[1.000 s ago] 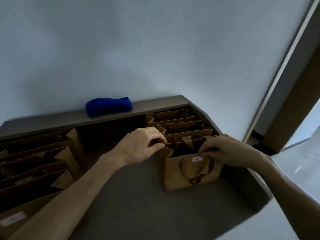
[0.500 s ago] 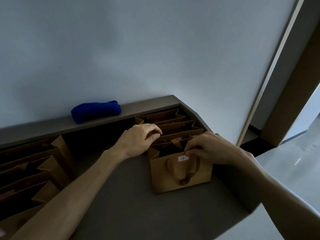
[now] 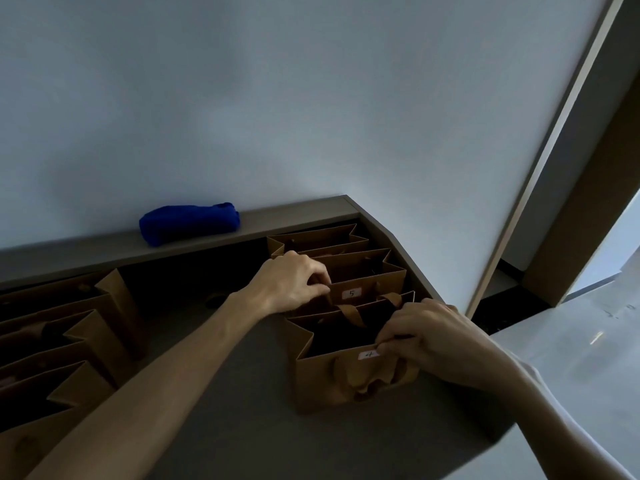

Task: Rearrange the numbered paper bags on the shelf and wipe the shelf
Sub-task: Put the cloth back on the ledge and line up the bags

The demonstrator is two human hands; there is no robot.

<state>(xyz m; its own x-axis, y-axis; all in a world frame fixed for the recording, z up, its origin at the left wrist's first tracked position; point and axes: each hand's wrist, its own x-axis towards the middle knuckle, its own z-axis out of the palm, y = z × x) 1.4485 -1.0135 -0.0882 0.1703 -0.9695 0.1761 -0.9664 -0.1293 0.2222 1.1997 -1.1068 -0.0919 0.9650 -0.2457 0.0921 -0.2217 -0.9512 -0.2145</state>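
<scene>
A row of brown paper bags stands at the right end of the grey shelf (image 3: 242, 393). The front bag (image 3: 325, 379) carries a white label reading 4, and my right hand (image 3: 433, 341) pinches its front rim beside that label. Behind it stands the bag labelled 5 (image 3: 367, 289). My left hand (image 3: 291, 285) grips that bag's left rim. Two more bags (image 3: 322, 239) stand behind, toward the wall. A rolled blue cloth (image 3: 188, 223) lies on the raised back ledge.
Several more brown bags (image 3: 59, 344) stand in a row at the shelf's left end. Bare grey shelf surface lies between the two rows. The shelf's right corner is cut at an angle beside a door frame (image 3: 540, 168).
The view has shifted slightly. The front bag has come a little forward from the bag behind, and the label 5 now shows. Both hands keep their grips on the bag rims.
</scene>
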